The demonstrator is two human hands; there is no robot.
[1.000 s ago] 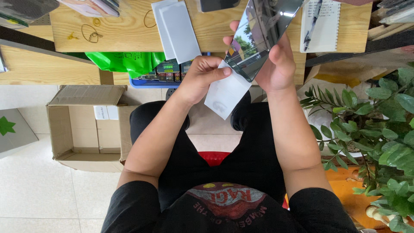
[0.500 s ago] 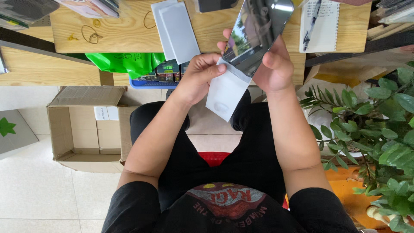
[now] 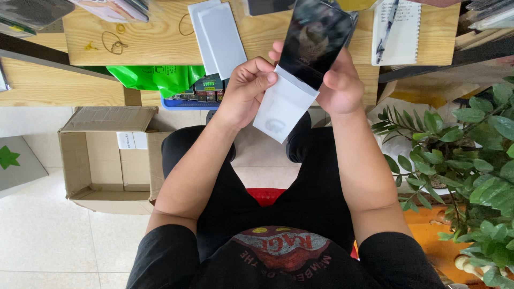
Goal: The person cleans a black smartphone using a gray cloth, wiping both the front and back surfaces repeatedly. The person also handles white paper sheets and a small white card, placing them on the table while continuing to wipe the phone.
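Seated person viewed from above, black shirt and trousers nearest the camera. Above the lap, the left hand (image 3: 249,88) pinches the upper edge of a white sheet (image 3: 282,106) between thumb and fingers, closed on it. The right hand (image 3: 338,85) is wrapped around a dark phone (image 3: 316,40), fingers closed along its edge, holding it tilted above the sheet. Compared with half a second before, the phone's glass has turned darker and less reflective, and the sheet hangs lower from its bottom edge, suggesting the sheet is being peeled away. Left of the phone, on the floor, stands an open cardboard box (image 3: 101,160); right of it, a potted plant (image 3: 471,160). Beyond the phone lie a wooden desk (image 3: 150,37), two white slabs (image 3: 217,35) and a notebook (image 3: 399,32).
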